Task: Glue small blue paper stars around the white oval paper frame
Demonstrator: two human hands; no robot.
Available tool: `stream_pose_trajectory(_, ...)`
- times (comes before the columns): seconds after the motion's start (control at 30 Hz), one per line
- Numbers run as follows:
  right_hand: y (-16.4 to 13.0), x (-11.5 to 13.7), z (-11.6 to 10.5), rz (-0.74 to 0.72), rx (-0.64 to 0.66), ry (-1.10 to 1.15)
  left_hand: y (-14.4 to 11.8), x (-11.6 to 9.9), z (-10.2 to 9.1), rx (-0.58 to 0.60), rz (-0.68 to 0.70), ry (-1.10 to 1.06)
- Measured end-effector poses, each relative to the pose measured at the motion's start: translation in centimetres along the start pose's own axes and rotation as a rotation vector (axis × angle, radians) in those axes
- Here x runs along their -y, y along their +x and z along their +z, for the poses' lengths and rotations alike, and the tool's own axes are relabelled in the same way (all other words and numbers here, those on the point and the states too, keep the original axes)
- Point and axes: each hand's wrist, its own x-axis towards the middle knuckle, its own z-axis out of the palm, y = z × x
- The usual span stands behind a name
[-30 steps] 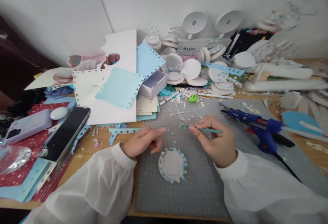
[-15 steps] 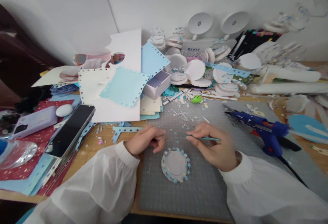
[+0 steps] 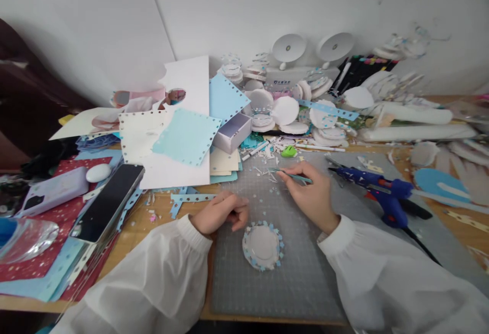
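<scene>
My right hand (image 3: 312, 191) pinches a thin pair of teal tweezers (image 3: 297, 176), whose tips point left over paper scraps (image 3: 266, 175) on the grey cutting mat (image 3: 301, 288). Whether the tips hold anything is too small to tell. My left hand (image 3: 220, 213) rests at the mat's left edge, fingers curled in, with nothing visible in them. Just below and right of it lies a round white disc (image 3: 262, 245), its rim ringed with small blue and white paper stars. A few loose blue stars (image 3: 263, 214) lie above the disc.
A blue glue gun (image 3: 382, 186) lies on the right with its cord. Behind stand stacked white discs (image 3: 286, 111), a green punch (image 3: 288, 151) and an open small box (image 3: 232, 135). Star-punched sheets (image 3: 187, 135), a phone (image 3: 109, 201) and a plastic cup (image 3: 34, 240) fill the left.
My right hand has moved up and away from the disc with the tweezers, toward the scraps. My left hand stays about where it was. The view has shifted slightly.
</scene>
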Motion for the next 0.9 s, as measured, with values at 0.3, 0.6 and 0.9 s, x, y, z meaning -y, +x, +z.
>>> stream_pose_trajectory(0.3,0.1,0.8,-0.5,0.003,-0.045,0.051,0.0,-0.2,0.3,-0.053,-0.014,0.014)
stream_pose_trajectory(0.6,-0.5,1.0,-1.1,0.027,-0.06,0.078,0.2,0.0,1.0,-0.345,0.078,0.011)
stream_pose_trajectory(0.9,0.2,-0.6,-0.2,-0.032,0.061,-0.037,0.3,-0.2,0.9,-0.317,0.064,0.037)
